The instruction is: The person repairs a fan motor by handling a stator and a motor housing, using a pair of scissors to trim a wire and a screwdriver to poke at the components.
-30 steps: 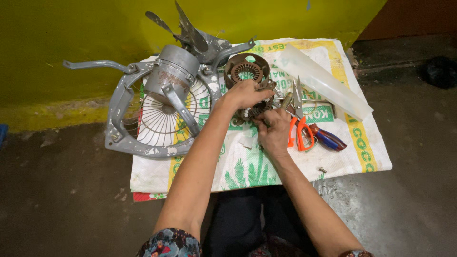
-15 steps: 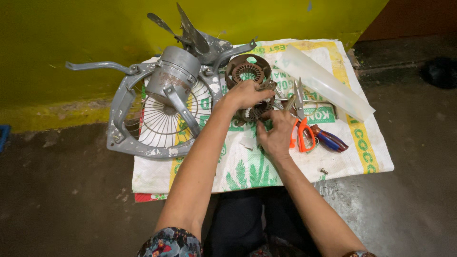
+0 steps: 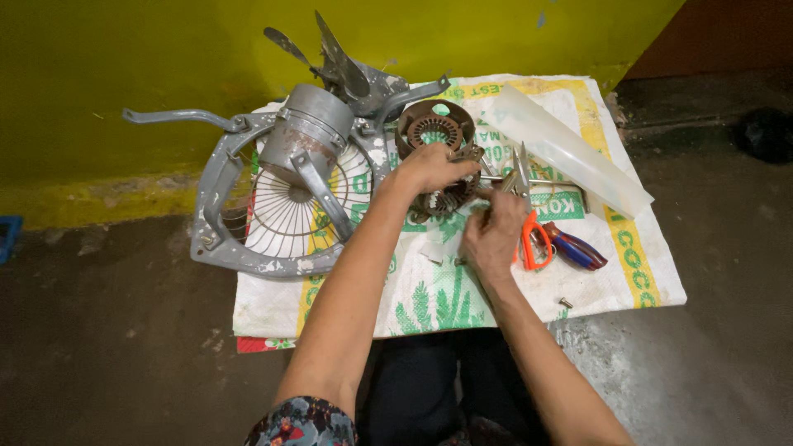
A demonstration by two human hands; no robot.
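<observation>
A printed woven sack (image 3: 628, 272) lay spread on the concrete floor before a yellow wall. At its middle, the left hand (image 3: 431, 165) had its grip clamped over a rusty motor core (image 3: 446, 198), while the right hand (image 3: 493, 235) pinched at the core's near edge. A grey fan frame (image 3: 216, 177) lay left, orange-handled scissors (image 3: 529, 227) just right.

Glossy yellow-green painted wall (image 3: 124, 58) fills 10–12 o'clock w/ scuffed base. Dark reddish-brown panel (image 3: 727, 33) at 1 o'clock. Stained grey concrete floor (image 3: 107, 355) elsewhere, dim light, brighter nr centre.
</observation>
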